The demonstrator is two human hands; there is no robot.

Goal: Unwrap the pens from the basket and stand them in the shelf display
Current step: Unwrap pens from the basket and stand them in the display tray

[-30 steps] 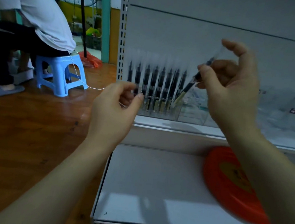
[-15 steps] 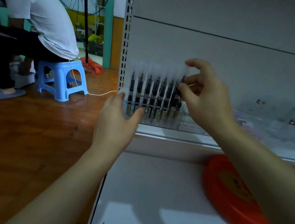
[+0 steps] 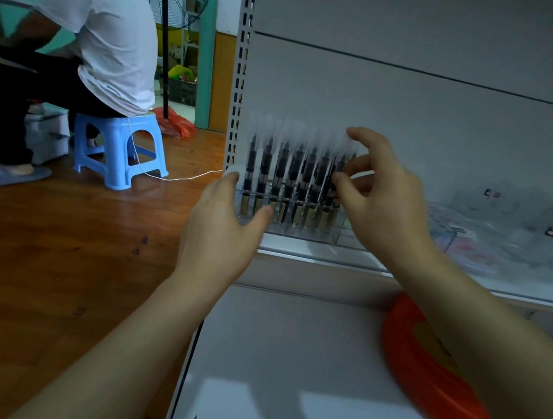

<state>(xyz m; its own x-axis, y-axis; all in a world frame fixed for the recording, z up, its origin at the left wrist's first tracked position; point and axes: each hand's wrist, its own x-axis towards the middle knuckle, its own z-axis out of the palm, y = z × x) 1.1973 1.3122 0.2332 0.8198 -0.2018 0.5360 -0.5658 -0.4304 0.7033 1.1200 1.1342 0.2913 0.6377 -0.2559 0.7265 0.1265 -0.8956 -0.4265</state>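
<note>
A row of several black pens (image 3: 283,165) with frosted caps stands upright in a clear display holder (image 3: 300,231) on the white shelf (image 3: 331,260). My right hand (image 3: 377,203) pinches the rightmost pen (image 3: 333,172) between thumb and fingers at the right end of the row. My left hand (image 3: 224,227) lies with straight fingers against the holder's left front, its thumb by the base of the pens. The basket is out of view.
An orange disc (image 3: 428,374) leans on the lower white shelf (image 3: 285,365). Clear wrappers (image 3: 524,230) are piled on the upper shelf to the right. On the left, a person sits on a blue stool (image 3: 120,150) beside a standing fan (image 3: 170,42). A white cable (image 3: 175,177) crosses the wooden floor.
My right hand came down from above and set the pen upright at the right end of the row. My left hand moved forward to the holder's left front and its fingers straightened.
</note>
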